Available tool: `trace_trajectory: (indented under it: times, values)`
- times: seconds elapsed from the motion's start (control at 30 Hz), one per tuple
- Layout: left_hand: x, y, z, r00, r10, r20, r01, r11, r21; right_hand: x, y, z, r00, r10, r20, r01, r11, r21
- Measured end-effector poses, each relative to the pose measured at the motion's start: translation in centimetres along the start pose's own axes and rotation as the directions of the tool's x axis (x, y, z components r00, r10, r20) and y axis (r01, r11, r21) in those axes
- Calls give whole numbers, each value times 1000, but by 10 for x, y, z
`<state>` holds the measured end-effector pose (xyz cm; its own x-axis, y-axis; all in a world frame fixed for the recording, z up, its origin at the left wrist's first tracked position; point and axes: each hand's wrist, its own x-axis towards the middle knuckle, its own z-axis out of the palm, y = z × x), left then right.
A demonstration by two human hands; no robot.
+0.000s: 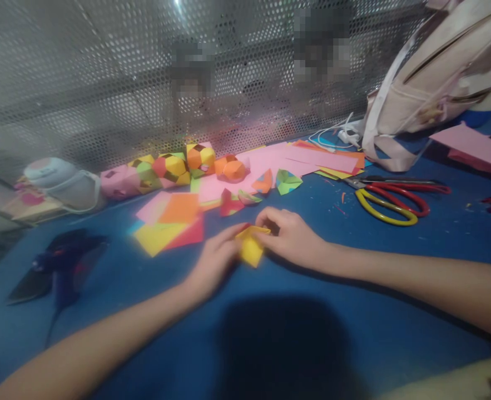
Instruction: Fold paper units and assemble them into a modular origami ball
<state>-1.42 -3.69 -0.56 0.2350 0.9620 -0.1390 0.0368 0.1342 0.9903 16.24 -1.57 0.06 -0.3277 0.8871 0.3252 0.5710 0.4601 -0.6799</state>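
A small folded piece of yellow paper (251, 251) is held between my two hands, low over the blue table. My left hand (218, 253) pinches its left edge, slightly blurred. On the other side, my right hand (289, 236) has thumb and finger closed on the paper's upper right corner. Just beyond my hands lie small folded paper pieces: a red one (229, 203), an orange one (263, 182) and a green one (287, 181). Loose square sheets, with an orange one (181, 208) on top, lie to the left of my left hand.
Several finished paper balls (172, 169) line the back beside pink sheets (287, 161). Scissors with yellow and red handles (389, 206) lie right. A dark glue gun (65, 266) lies left, near a white rounded object (64, 180). A pale bag (420, 78) stands against the perforated metal panel (115, 72).
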Motion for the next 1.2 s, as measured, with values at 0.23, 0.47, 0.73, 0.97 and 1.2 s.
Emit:
trace_trajectory:
  times: [0.23,0.47,0.73,0.97,1.2]
  values:
    - [-2,-2,3,985,150,-85,-114,935,335,-5,1,5,958,-260,-122,246,962,-120]
    - [-2,0,4,967,218,-129,-148,900,410,-8,0,8,931,-328,-160,316,944,-98]
    - [-2,-3,1,962,218,-165,-158,935,317,-7,-1,10,991,-112,-72,117,990,75]
    - [-2,0,4,968,208,-139,-145,919,367,-9,5,11,941,-311,-131,312,950,-8]
    - [-4,-2,2,968,209,-137,-135,898,419,-9,2,11,951,-287,-112,290,957,13]
